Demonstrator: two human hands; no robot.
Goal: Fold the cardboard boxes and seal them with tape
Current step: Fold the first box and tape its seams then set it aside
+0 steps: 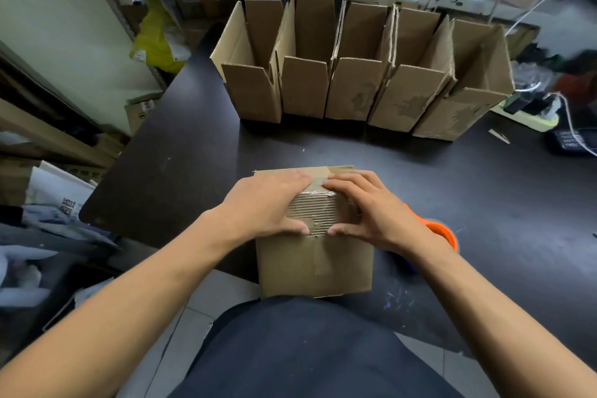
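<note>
A closed cardboard box [315, 263] stands at the near edge of the dark table [484, 191], with clear tape along its top seam and down the near face. My left hand [269, 203] lies flat on the left of the box top, fingers straight, thumb at the near top edge. My right hand [371, 207] presses the right of the top the same way, fingertips meeting the left hand's over the tape. An orange tape dispenser [444, 231] lies just behind my right wrist, mostly hidden.
Several open cardboard boxes [352, 90] with flaps up stand in a row at the table's far side. A power strip and white cables [549, 107] lie at the far right. Shelving, bags and cartons crowd the left and back.
</note>
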